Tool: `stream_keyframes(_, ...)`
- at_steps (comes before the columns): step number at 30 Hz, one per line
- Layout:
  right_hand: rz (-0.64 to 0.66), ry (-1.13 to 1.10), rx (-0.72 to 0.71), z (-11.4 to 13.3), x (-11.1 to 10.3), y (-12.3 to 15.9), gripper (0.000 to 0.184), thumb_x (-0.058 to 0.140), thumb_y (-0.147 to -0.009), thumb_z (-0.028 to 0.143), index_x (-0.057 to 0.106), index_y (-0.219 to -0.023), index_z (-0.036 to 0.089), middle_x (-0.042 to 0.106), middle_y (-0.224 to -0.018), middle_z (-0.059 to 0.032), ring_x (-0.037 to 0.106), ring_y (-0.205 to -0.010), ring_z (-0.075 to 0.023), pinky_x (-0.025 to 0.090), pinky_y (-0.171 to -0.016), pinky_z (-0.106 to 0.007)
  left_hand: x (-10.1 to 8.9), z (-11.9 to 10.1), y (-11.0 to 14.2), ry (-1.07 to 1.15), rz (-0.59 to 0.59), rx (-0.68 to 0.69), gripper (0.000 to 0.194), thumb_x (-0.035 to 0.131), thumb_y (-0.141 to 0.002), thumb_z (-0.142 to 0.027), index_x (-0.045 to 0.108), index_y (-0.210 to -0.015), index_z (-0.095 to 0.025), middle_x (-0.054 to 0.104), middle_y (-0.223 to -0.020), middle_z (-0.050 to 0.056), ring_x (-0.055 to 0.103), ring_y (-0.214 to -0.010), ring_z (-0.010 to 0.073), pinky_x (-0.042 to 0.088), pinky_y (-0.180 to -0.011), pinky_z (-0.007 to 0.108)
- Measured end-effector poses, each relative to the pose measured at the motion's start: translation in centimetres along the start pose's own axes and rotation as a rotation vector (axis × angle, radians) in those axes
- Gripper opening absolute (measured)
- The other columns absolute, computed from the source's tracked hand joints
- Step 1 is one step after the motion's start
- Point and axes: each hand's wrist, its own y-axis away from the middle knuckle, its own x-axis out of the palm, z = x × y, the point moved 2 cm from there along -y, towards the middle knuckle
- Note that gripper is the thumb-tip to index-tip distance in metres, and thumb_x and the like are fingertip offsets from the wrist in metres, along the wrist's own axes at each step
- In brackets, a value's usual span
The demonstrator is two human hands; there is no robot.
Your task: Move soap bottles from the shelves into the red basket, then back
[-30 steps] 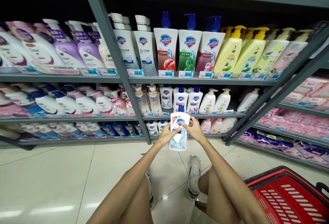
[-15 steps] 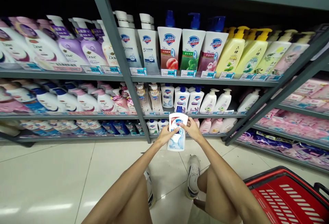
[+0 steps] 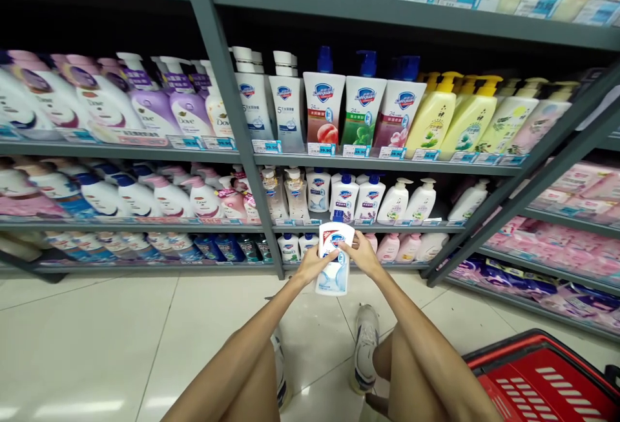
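Observation:
Between my two hands is a white Safeguard body wash bottle [image 3: 334, 278] with a blue cap, held upright in front of the lower shelves, its label facing me. My left hand [image 3: 314, 265] grips its left side, thumb across the front. My right hand [image 3: 362, 254] is closed on the right side, its thumb or a finger lying over the label. Behind it, similar white bottles with blue pumps [image 3: 343, 199] stand on the middle shelf. Larger Safeguard pump bottles [image 3: 324, 112] line the shelf above.
A red shopping basket [image 3: 542, 380] sits on the floor at lower right. Grey shelf posts [image 3: 252, 196] divide the rack. Dove bottles [image 3: 150, 108] fill the left bay, yellow pump bottles [image 3: 436, 115] stand to the right, and pink packs [image 3: 576, 231] lie on the right-hand shelves. My shoes [image 3: 365, 344] are on the tiled floor.
The view has tilted up a little, so the shelves appear lower and more price tags show along the top. The bottle stays in both hands, with hardly any change of grip.

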Motion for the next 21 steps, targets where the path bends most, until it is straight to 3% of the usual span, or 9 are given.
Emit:
stream_keyframes(12, 0.015, -0.008, 0.049, -0.2, 0.0, -0.3, 0.066, 0.089, -0.076, 0.049, 0.056, -0.126, 0.022, 0.076, -0.125, -0.0138, 0.079, -0.101, -0.0291, 0.068, -0.08, -0.041, 0.0, -1.1, 0.4, -0.055, -0.017, -0.056, 0.058, 0.086, -0.08, -0.057, 0.076, -0.116, -0.013, 0.081, -0.111, 0.013, 0.077, -0.097, 0.0264, 0.061, -0.078, 0.031)
stream_keyframes(21, 0.0, 0.043, 0.048, 0.0, 0.0, -0.3, 0.062, 0.088, -0.076, 0.053, 0.056, -0.12, 0.022, 0.077, -0.119, -0.0132, 0.078, -0.104, -0.0289, 0.068, -0.087, -0.043, 0.0, -0.4, 0.3, -0.072, 0.005, -0.037, 0.064, 0.089, -0.075, -0.056, 0.074, -0.121, -0.013, 0.08, -0.116, 0.014, 0.075, -0.105, 0.0282, 0.061, -0.089, 0.035)
